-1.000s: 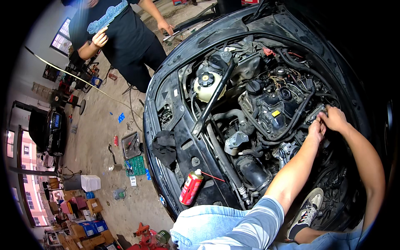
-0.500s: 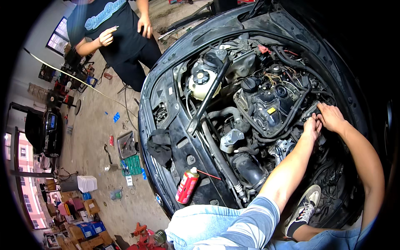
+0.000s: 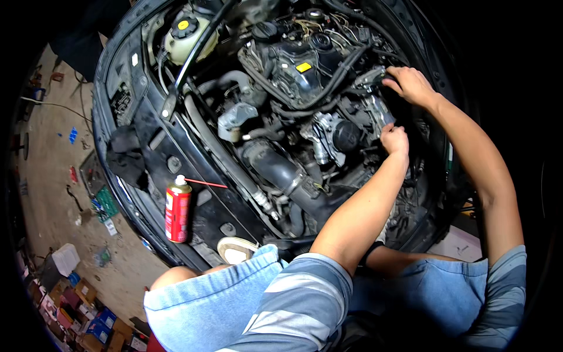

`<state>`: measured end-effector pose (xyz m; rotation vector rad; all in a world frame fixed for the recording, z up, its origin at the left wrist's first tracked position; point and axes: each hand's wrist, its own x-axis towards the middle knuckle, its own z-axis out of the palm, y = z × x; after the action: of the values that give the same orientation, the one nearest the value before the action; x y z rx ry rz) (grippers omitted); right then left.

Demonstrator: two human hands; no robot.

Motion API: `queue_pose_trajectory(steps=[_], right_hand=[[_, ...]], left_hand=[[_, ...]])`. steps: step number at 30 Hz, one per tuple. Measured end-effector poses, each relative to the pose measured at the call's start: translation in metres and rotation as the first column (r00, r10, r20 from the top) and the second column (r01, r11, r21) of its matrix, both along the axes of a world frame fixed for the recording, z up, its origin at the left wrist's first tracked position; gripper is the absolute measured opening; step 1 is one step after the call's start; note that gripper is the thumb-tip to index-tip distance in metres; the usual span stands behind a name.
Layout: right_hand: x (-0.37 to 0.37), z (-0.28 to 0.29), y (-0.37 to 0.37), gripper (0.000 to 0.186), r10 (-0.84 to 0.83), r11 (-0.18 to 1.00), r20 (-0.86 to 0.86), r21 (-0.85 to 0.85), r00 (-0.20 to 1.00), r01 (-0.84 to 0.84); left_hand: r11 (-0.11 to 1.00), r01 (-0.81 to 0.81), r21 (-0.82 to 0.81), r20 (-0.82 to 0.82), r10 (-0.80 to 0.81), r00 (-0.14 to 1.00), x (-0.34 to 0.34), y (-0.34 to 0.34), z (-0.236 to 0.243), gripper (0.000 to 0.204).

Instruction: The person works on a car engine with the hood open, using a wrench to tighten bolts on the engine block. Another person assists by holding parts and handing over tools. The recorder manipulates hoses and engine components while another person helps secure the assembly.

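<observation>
My left hand (image 3: 395, 139) is closed at the lower end of a silvery metal engine part (image 3: 378, 111), its thumb and fingertips against it. Farther back, my right hand (image 3: 411, 87) curls thumb and fingers around the end of a grey metal piece (image 3: 370, 76) beside the engine cover. Some of its fingers are hidden behind that piece. To the left of these parts sits a round black cap (image 3: 346, 135) on a metal housing. The black engine cover (image 3: 299, 70) with a yellow label lies beyond.
A red spray can (image 3: 177, 208) with a red straw stands on the black front panel, near a dark cloth (image 3: 126, 155). A black brace bar (image 3: 196, 56) crosses beside the pale reservoir (image 3: 190, 44). My shoe (image 3: 237, 249) rests at the bay's near edge. Boxes (image 3: 99, 328) lie on the floor.
My hands were close together and are now apart, the left one nearer me. My view has shifted, so the engine bay sits higher and farther left. The other person is now mostly out of view.
</observation>
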<state>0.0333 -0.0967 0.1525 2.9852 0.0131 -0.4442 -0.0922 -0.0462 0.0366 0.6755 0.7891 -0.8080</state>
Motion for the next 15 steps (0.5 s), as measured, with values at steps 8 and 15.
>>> queue_pose_trajectory(steps=[8,15], right_hand=[[-0.002,-0.020,-0.025,0.055,-0.564,0.816,-0.068,0.108,0.823,0.568],[0.020,-0.007,-0.001,0.049,-0.405,0.912,-0.177,-0.149,0.897,0.382]], left_hand=[[0.789,0.480,0.384,-0.060,-0.497,0.866,-0.054,0.059,0.033,0.031],[0.722,0.510,0.468,-0.054,-0.553,0.832,-0.052,0.093,0.022,0.032]])
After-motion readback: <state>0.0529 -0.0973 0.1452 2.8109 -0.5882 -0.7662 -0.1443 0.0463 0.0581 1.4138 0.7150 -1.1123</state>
